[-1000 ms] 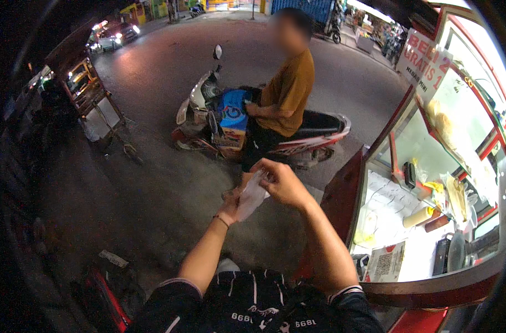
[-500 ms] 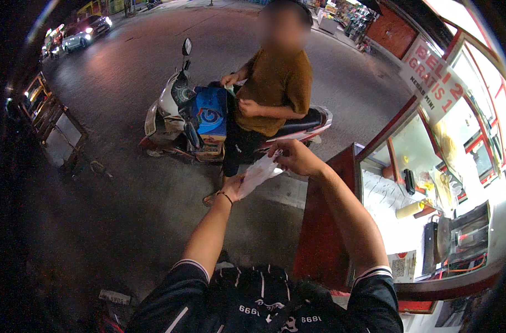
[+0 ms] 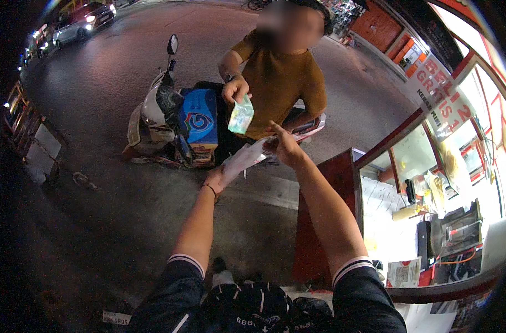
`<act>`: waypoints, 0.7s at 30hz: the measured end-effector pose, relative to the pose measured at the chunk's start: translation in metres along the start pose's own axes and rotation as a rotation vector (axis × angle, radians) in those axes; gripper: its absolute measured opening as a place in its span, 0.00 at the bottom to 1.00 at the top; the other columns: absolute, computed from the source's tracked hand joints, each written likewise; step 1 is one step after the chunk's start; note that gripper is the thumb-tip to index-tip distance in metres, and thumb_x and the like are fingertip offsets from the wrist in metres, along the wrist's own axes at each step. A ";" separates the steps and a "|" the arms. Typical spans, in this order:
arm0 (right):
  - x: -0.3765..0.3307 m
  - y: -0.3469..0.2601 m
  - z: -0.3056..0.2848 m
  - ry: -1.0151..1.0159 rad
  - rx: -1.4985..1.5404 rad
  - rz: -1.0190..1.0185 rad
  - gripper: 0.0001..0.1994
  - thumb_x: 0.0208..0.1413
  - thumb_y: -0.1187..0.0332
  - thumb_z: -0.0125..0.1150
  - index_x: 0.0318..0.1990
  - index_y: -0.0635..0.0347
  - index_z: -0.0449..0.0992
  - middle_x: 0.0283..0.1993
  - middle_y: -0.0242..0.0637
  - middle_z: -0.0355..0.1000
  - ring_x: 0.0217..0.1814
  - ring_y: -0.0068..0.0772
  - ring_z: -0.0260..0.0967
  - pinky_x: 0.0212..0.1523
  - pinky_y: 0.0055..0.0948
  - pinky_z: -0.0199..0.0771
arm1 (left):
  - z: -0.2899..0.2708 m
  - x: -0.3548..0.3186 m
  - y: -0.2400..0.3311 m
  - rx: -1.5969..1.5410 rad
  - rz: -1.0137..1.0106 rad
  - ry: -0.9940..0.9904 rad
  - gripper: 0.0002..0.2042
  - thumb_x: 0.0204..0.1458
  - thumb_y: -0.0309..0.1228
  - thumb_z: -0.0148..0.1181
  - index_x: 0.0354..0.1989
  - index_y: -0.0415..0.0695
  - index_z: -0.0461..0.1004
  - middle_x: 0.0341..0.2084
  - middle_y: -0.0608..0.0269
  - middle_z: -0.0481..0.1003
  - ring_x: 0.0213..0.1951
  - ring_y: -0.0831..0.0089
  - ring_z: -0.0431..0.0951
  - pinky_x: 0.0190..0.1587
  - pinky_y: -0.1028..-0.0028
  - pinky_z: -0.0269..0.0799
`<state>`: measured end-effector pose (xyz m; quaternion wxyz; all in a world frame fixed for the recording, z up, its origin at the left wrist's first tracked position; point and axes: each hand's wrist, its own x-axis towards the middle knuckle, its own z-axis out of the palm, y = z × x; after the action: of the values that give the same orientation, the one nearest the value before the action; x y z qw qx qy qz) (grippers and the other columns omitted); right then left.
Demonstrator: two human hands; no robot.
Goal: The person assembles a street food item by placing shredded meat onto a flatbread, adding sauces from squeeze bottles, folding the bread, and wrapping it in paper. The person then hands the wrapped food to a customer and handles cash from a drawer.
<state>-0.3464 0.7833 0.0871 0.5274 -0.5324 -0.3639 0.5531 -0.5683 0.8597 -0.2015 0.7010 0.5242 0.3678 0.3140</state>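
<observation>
Plastic bag [image 3: 243, 158]: one, white, stretched between both hands at frame centre, presumably to hold its mouth open toward the customer. Left hand [image 3: 215, 178] pinches the lower end; right hand [image 3: 280, 147] pinches the upper end. At 12 o'clock, one person's hand [image 3: 234, 89] holds one folded banknote [image 3: 241, 115] above the bag. One scooter [image 3: 169, 119] stands at 10 o'clock; one stall surface [image 3: 386, 233] at 3 o'clock.

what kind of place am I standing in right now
Most likely a roadside food stall at night: a red stall counter with cooking gear beside you, a parked scooter on the road, and a waiting customer.
</observation>
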 end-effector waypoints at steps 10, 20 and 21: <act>-0.018 -0.015 0.026 -0.100 -0.139 -0.008 0.11 0.71 0.64 0.53 0.45 0.63 0.76 0.37 0.30 0.71 0.38 0.21 0.69 0.35 0.24 0.68 | -0.005 -0.025 0.055 0.520 0.172 0.000 0.20 0.63 0.37 0.55 0.58 0.38 0.75 0.54 0.53 0.78 0.50 0.63 0.78 0.53 0.66 0.71; -0.018 -0.049 0.006 -0.394 -0.650 -0.176 0.10 0.62 0.66 0.64 0.40 0.65 0.80 0.44 0.32 0.74 0.46 0.26 0.71 0.48 0.28 0.67 | -0.004 0.000 0.037 0.329 0.243 -0.086 0.19 0.62 0.37 0.56 0.57 0.40 0.75 0.50 0.55 0.80 0.49 0.62 0.81 0.52 0.69 0.74; -0.015 -0.053 0.011 -0.439 -0.683 -0.200 0.11 0.61 0.65 0.65 0.41 0.66 0.80 0.45 0.34 0.74 0.46 0.27 0.70 0.49 0.28 0.67 | -0.003 0.004 0.033 0.394 0.239 -0.074 0.18 0.62 0.36 0.56 0.56 0.40 0.76 0.48 0.56 0.80 0.47 0.64 0.81 0.51 0.69 0.75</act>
<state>-0.3482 0.7800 0.1435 0.2814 -0.5083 -0.6801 0.4471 -0.5706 0.8730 -0.1709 0.5558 0.7020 0.3314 0.2974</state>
